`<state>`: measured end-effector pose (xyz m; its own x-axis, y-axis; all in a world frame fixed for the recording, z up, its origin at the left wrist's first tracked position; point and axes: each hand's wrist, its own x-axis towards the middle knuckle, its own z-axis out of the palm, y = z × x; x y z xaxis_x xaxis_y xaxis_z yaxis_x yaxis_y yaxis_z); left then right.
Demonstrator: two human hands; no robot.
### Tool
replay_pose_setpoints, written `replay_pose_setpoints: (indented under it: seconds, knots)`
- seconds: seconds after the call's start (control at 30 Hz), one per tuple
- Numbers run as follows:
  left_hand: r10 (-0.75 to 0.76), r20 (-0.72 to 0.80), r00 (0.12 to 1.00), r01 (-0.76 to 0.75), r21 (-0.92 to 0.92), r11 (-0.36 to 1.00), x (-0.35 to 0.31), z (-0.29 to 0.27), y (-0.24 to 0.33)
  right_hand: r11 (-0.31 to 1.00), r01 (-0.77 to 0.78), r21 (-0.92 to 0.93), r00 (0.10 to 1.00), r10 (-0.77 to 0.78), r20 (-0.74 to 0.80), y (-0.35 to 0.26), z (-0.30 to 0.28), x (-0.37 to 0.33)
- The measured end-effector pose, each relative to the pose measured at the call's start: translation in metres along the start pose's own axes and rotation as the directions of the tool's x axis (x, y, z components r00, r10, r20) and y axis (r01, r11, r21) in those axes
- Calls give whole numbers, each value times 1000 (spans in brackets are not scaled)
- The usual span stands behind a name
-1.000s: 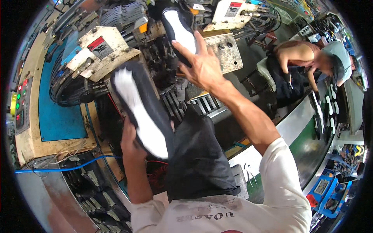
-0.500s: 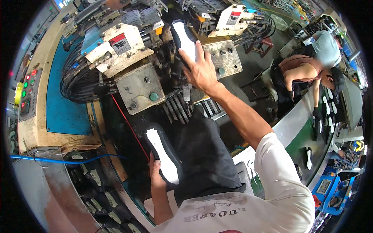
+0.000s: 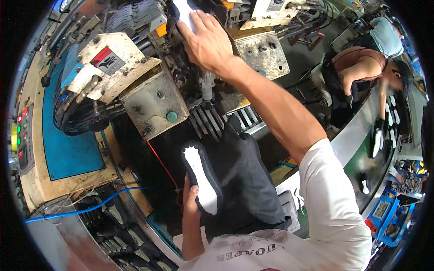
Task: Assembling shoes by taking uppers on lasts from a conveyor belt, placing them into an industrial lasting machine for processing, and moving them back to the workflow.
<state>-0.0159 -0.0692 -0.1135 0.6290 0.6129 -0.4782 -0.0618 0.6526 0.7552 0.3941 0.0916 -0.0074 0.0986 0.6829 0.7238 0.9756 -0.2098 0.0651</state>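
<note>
Grimy machine (image 3: 156, 108) up front; L hand (image 3: 191, 201) clamped on white-soled shoe (image 3: 202, 180) by dark trousers (image 3: 246, 180); R hand (image 3: 209, 44) on 2nd shoe (image 3: 183, 8) at machine, can't tell if gripping.

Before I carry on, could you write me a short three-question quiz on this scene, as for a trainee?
1. Which hand holds the lower shoe piece, the black one with a white sole beside the dark trousers?
2. True or false: the fingers of the right hand lie over the upper shoe piece, at the top edge of the view.
3. The large round button on the left-hand metal box is:
A. red
B. green
C. yellow

Key:
1. The left hand.
2. True.
3. B.
</note>
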Motion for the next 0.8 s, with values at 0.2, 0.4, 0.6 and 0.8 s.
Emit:
replay_pose_setpoints:
  seconds: [0.2,0.4,0.6,0.8]
  knots:
    - [-75,-13,997,76,20,997,35,-1,-8,998,-2,-70,995,-5,-99,12,23,39]
    - [-12,20,1000,11,59,998,66,8,-8,1000,9,7,996,-9,-91,18,1,58]
    - [-4,130,992,34,-237,971,59,1,-9,999,40,-23,947,-45,-319,18,2,73]
    - [27,-101,994,-44,-170,984,-2,-20,0,996,18,85,1000,-20,16,34,-21,72]
